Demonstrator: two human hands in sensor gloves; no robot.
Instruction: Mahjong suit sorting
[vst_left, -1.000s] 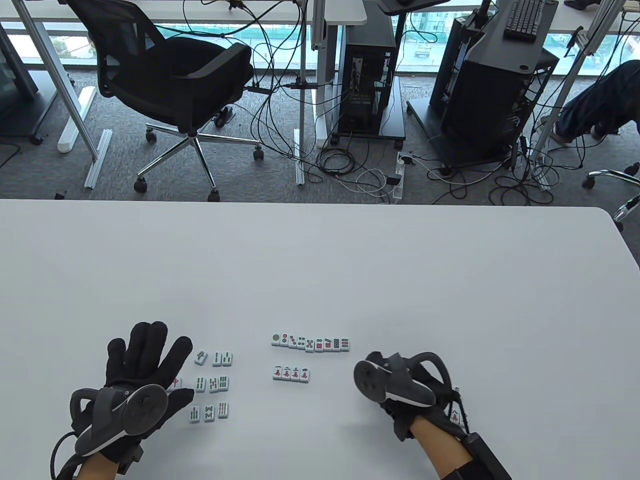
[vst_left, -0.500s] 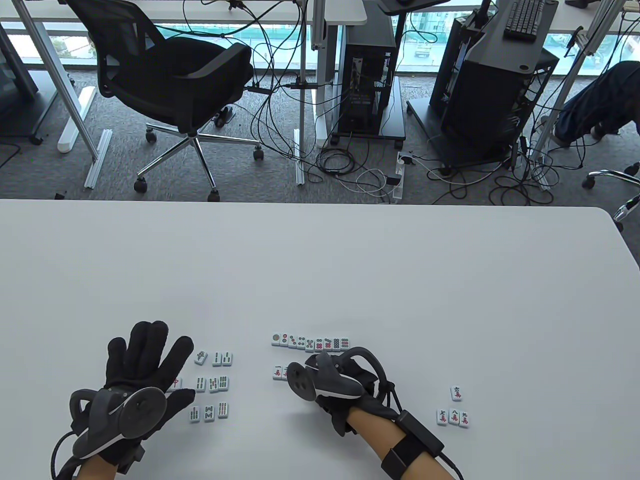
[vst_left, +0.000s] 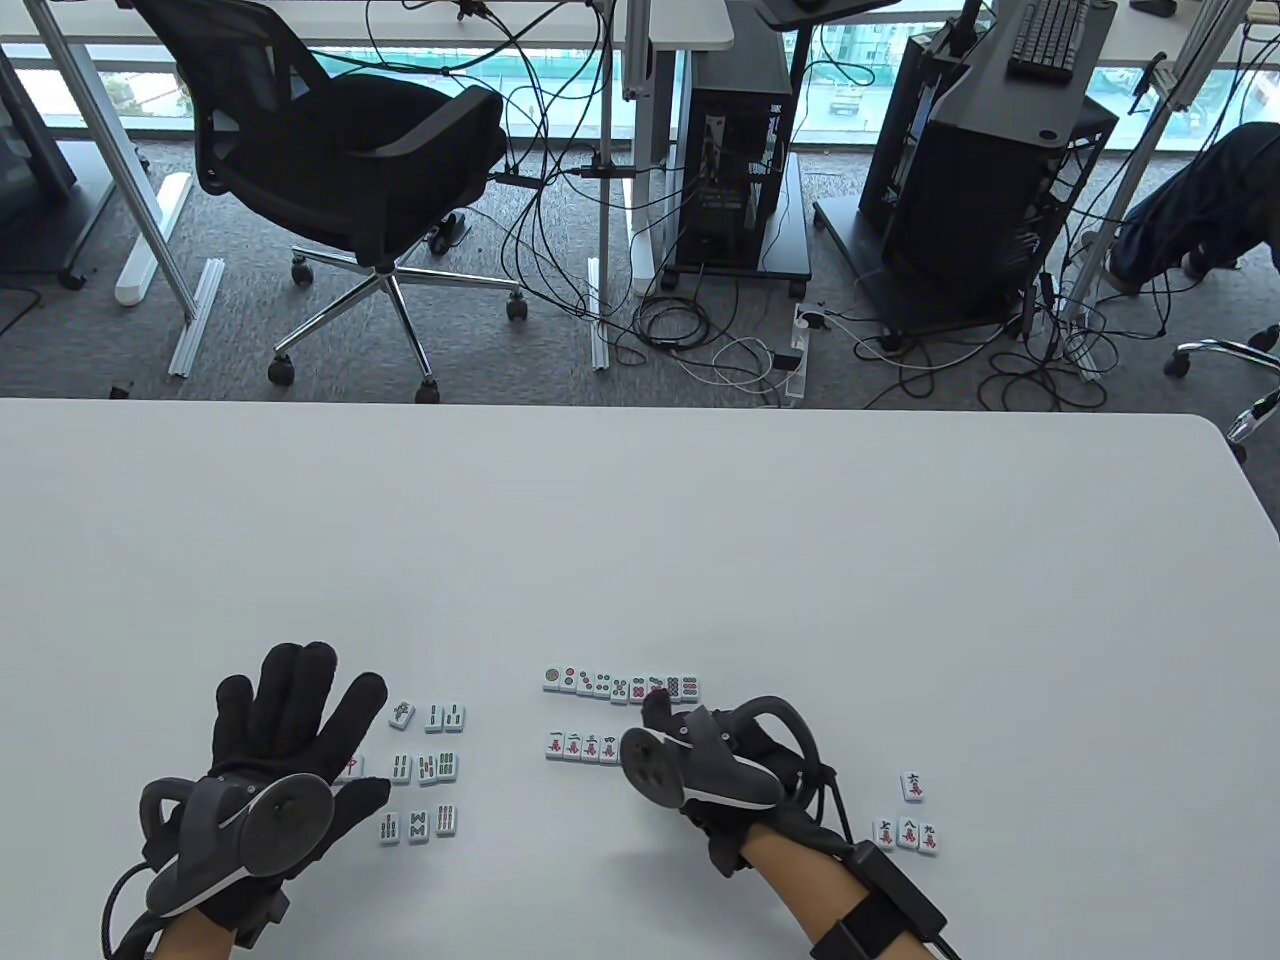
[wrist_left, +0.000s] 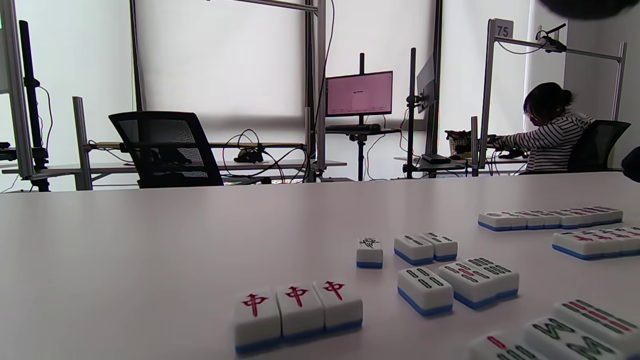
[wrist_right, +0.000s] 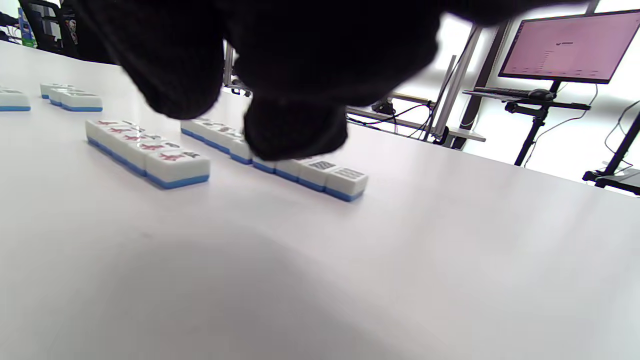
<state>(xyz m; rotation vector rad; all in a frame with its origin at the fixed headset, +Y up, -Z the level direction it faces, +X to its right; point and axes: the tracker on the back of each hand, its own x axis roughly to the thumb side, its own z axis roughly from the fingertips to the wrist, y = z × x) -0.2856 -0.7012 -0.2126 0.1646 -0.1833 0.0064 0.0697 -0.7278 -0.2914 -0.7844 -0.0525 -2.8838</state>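
The small, hard, smooth character tiles (vst_left: 583, 746) look light and slide-prone, best pinched by their short sides; left hand (vst_left: 285, 745) lies flat with fingers spread, right hand (vst_left: 715, 760) finger state I cannot tell.

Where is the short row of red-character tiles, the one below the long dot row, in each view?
Table view: the short row of red-character tiles lies centre-bottom, just left of the right hand.
Left wrist view: at the far right edge, partly cut off.
Right wrist view: upper left, in front of the fingers.
Shared landmark: the long dot row just behind it.
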